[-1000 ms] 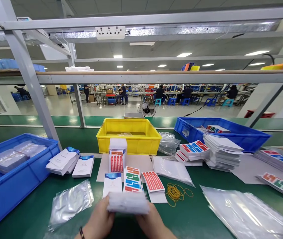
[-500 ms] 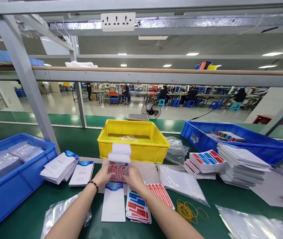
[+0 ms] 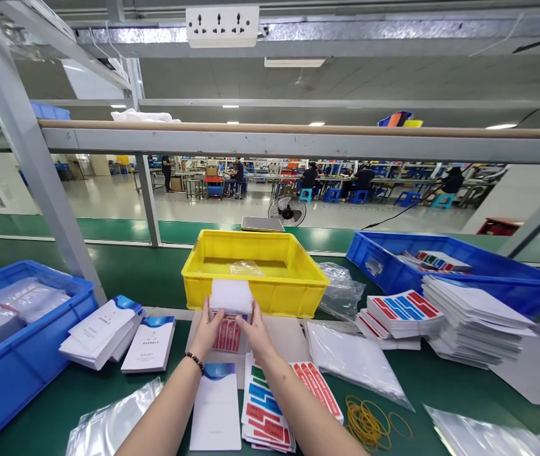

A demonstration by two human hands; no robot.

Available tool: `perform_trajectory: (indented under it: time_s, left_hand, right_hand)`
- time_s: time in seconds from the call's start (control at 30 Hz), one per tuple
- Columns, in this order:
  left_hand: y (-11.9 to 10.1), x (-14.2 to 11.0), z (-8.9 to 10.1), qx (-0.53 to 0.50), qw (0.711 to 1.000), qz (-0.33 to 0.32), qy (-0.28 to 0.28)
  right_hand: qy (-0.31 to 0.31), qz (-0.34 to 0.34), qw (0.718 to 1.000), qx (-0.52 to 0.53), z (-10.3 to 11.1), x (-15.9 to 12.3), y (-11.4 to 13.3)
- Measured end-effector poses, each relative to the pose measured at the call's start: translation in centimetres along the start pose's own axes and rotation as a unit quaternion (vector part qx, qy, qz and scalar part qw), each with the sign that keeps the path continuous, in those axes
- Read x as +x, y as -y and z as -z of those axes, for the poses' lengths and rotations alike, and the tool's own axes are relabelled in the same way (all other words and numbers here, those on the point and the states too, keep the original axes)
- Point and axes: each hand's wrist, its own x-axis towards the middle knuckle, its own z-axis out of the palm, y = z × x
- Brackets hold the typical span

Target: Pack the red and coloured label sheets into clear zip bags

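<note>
My left hand [image 3: 206, 334] and my right hand [image 3: 258, 335] grip the two sides of a clear plastic bag [image 3: 227, 335] holding red-printed sheets. A white flap or paper [image 3: 232, 296] stands up at its far end, in front of the yellow bin [image 3: 255, 296]. Both thumbs lie across the bag's face, and the fingers are closed round its edges. Just below lies a white booklet [image 3: 215, 411] with a blue top. Beside it are a stack of red, blue and green sticker sheets [image 3: 266, 408] and red-printed sheets [image 3: 317, 387], partly behind my right forearm.
Booklet stacks [image 3: 103, 326] stand near a left blue bin [image 3: 27, 373] of bagged goods. To the right are plastic bags [image 3: 355, 358], rubber bands [image 3: 369, 423], sticker stacks [image 3: 403, 311], a tall paper pile [image 3: 476, 323] and another blue bin [image 3: 502, 285]. People sit far behind.
Both hands have shifted their hold towards the far end of the bag, with thumbs now nearer the white part. The view has moved slightly.
</note>
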Motion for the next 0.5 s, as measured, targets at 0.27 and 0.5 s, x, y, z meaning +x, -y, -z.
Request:
perform_trajectory:
  time_s: [0.27,0.5]
  left_hand:
    - [-2.0,0.8,-0.8,-0.085,0.996,0.019,-0.002]
    - [-1.9,1.3,-1.4,-0.057,0.998,0.028,-0.027]
  right_hand:
    - [0.036,-0.020,0.984,0.176,-0.4,1.5,0.8]
    - [0.058,-0.055,0.983,0.168,-0.5,2.3,0.5]
